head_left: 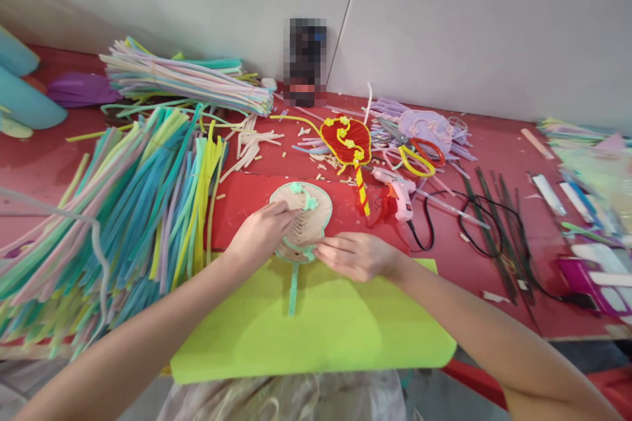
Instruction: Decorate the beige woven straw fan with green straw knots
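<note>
A fan of cream chenille stems (316,217) with mint-green trim, small green flowers and a green twisted handle (293,289) lies in front of me, over the edge of a lime-green sheet (316,335). My left hand (266,229) is above the fan's left half, fingers closed in a pinch; what they hold is hidden. At the lower right edge of the fan, my right hand (356,255) has its fingers closed on the trim beside a green flower. A red fan (345,141) with yellow trim lies behind.
Bundles of coloured chenille stems (148,204) cover the left side. Toward the back right lie scissors (417,156), a pink glue gun (399,194) with a looping black cord (429,237), and dark green stems (503,243). A pixelated dark object (305,62) stands against the wall.
</note>
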Demonstrator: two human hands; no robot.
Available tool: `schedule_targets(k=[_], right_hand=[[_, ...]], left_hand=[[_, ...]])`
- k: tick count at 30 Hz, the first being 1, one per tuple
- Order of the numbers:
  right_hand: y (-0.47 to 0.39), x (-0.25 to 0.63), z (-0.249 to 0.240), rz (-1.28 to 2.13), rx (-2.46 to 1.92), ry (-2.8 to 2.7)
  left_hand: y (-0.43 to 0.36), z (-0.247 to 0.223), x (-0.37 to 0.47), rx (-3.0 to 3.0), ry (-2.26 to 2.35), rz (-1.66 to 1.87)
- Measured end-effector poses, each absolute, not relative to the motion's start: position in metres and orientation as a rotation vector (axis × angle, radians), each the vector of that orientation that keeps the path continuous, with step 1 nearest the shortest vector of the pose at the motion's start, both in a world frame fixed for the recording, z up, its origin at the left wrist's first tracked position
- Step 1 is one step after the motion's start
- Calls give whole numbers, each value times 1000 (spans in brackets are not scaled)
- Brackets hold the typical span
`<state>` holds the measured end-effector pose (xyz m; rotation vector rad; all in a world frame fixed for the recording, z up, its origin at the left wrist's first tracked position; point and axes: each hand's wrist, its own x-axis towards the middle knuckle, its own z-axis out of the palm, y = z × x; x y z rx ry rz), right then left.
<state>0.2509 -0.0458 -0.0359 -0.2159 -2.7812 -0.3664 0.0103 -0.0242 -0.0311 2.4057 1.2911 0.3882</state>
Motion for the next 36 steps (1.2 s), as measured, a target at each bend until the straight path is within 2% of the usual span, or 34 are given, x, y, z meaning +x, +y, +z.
schedule_targets(k=[11,19,29,36], right_hand=[[-31,249,-23,-423,-55,-2776],[-26,248,-30,-412,14,-2764],[-19,248,-35,-366,22,-2759],[-20,246,-37,-360,-11,-2763]], left_hand=[[-19,-44,3,2363,1213,491],[-21,-49,6,2577,1192,507],[-18,-50,3,2378,1163,609],[-18,-50,11,2397,1303,604]])
